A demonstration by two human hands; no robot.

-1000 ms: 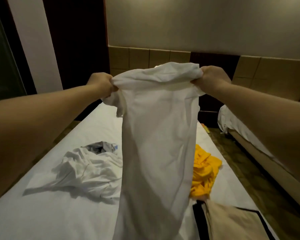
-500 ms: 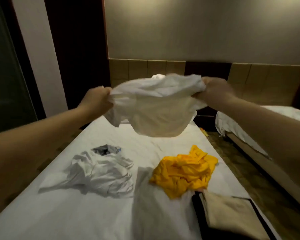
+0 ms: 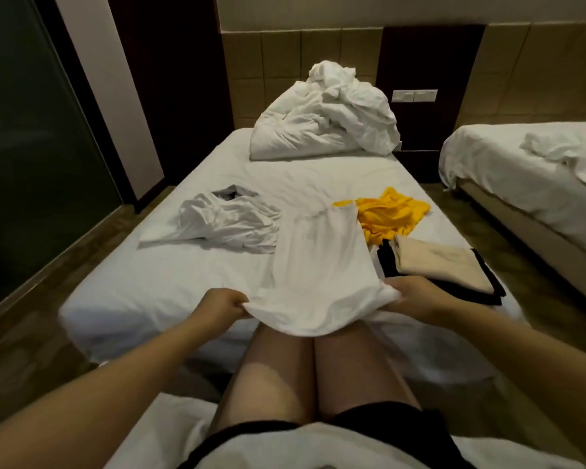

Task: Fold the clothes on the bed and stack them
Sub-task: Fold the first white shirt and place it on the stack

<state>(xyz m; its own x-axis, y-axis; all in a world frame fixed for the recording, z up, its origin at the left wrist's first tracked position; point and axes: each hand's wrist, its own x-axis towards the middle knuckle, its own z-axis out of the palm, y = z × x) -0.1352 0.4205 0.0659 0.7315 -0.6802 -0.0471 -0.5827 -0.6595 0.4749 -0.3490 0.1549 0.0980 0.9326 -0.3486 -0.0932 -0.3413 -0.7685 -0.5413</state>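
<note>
Room: dim bedroom, tiled headboard wall; second bed (image 3: 508, 184) to the right, well apart.
Surface: bed (image 3: 149, 286) with white sheet; crumpled duvet (image 3: 325, 126) heaped at the head end, probably to clear folding space.
Garment in hand: white T-shirt (image 3: 318, 265) spread flat lengthwise near the foot edge, its far end touching the yellow garment (image 3: 389, 214); its near end hangs off the edge over the person's knees.
Left hand (image 3: 222, 304): fist closed on the near left corner of the shirt.
Right hand (image 3: 416, 296): closed on the near right corner, partly under the cloth.
Reason for hold: both corners pulled apart, likely to tension the fabric and lay it smooth before folding.
Unfolded: crumpled white shirt (image 3: 224, 225) toward the left edge; yellow garment bunched toward the right edge.
Stack: beige folded piece (image 3: 437, 262) on black folded piece (image 3: 484, 292) at the right foot corner, just beside the right hand.
Progress (judgement): two stacked, three remaining.
</note>
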